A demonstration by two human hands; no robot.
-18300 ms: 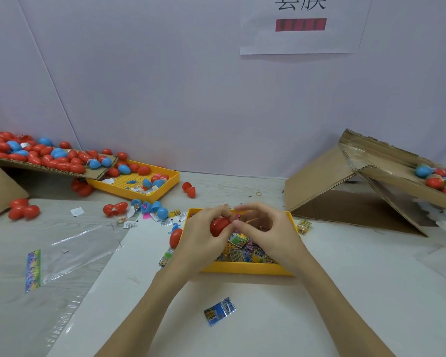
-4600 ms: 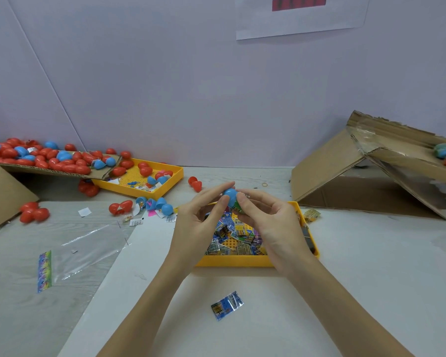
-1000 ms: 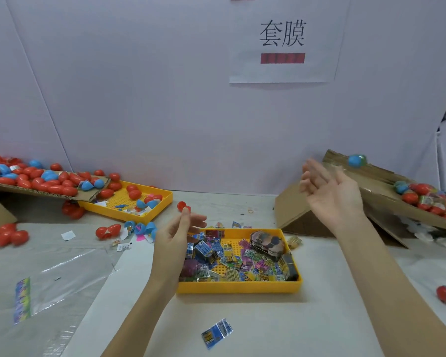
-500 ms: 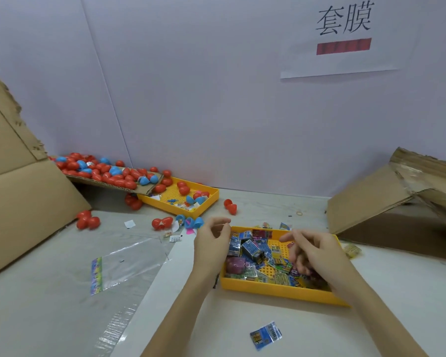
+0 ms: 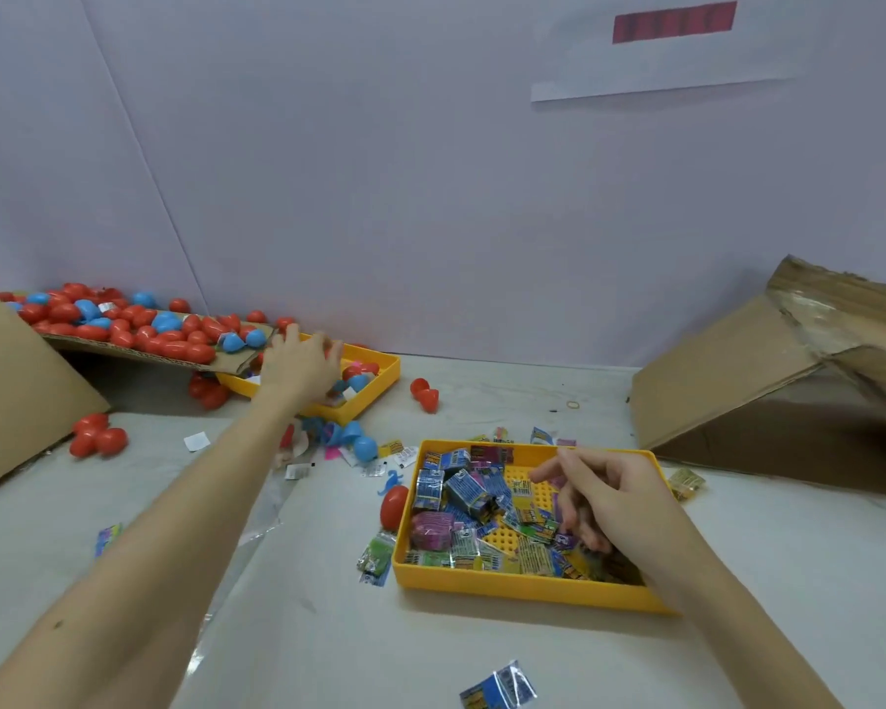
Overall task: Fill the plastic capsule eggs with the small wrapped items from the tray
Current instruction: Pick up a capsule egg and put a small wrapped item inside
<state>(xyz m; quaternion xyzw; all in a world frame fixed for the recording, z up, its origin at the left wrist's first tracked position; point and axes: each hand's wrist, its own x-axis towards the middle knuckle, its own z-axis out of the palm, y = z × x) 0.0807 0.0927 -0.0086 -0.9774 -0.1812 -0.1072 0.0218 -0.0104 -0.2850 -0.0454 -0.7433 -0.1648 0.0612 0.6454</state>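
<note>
From the head view, the left hand (image 5: 302, 368) reaches over the far tray (image 5: 379, 381) of red and blue eggs (image 5: 139, 327), its fingers loosely spread and blurred, so whether it holds anything cannot be told. The right hand (image 5: 604, 504) hangs over the right half of the near tray (image 5: 512, 585), fingers curled down among the wrapped items (image 5: 469, 496); a grip cannot be made out. Bare table (image 5: 788, 565) lies between this tray's right rim and the cardboard ramp (image 5: 737, 381), and a red egg (image 5: 394, 505) touches its left wall.

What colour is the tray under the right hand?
Yellow tray, under the right hand; head view.
</note>
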